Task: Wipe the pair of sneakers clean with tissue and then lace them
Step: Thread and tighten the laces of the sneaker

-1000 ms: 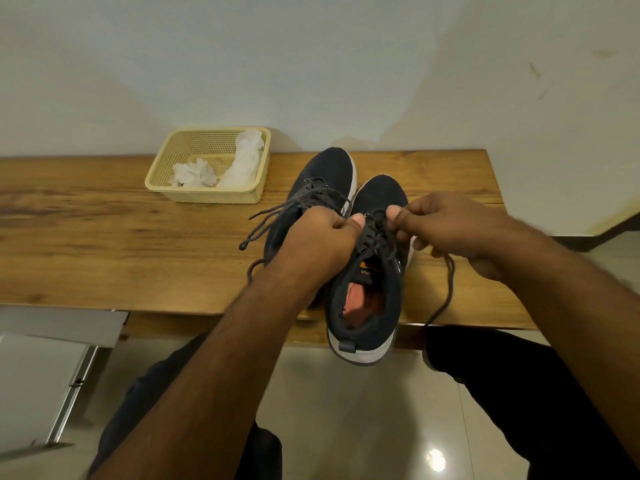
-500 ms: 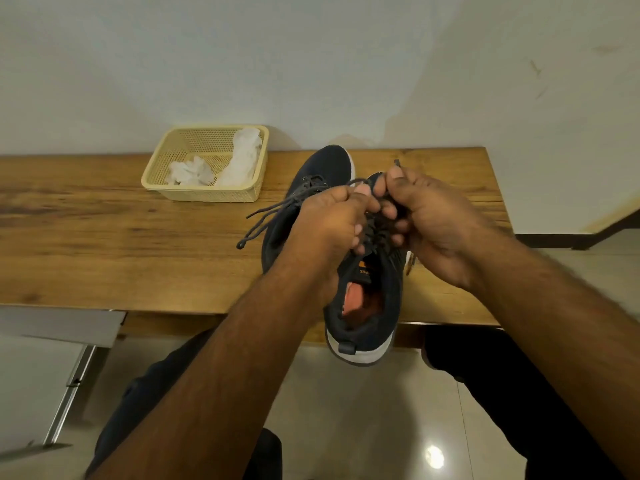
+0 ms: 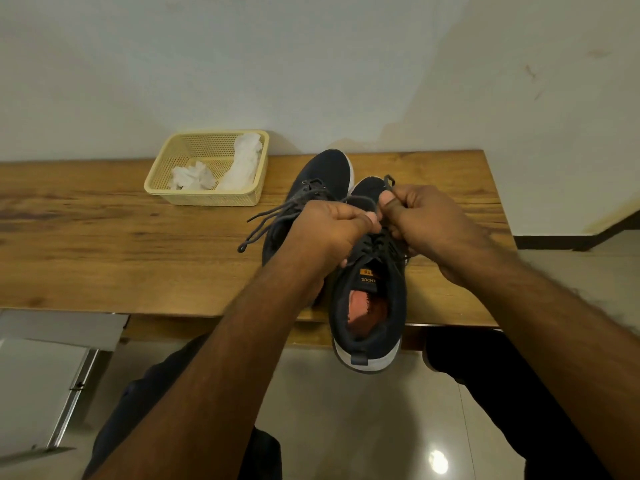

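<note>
I see a wooden surface [image 3: 104,244] against a pale wall, viewed from above, with my two hands meeting over a pair of dark sneakers near its centre-right.

The right-hand sneaker [image 3: 369,299] sits at about 6 o'clock from my hands, its heel hanging just past the near edge of the surface. My left hand [image 3: 329,233] and right hand [image 3: 426,226] are both closed, fingertips pinched on that sneaker's dark lace [image 3: 388,183]. One lace end pokes up from the right hand's pinch at 12 o'clock. The hands touch each other above the tongue, so I judge a knot or bow is being worked, though I cannot see its shape.

The other sneaker [image 3: 325,174] stands just beside, at 10 o'clock from the hands, toe toward the wall. Its laces [image 3: 270,220] are threaded through the eyelets, but the ends trail loose across the surface toward 9 o'clock, so it looks untied.

A yellow basket [image 3: 204,199] at 10 o'clock, well apart, holds crumpled white tissue [image 3: 190,176], so I judge the wiping is done. What seems left is finishing this tie and then tying the other sneaker.
</note>
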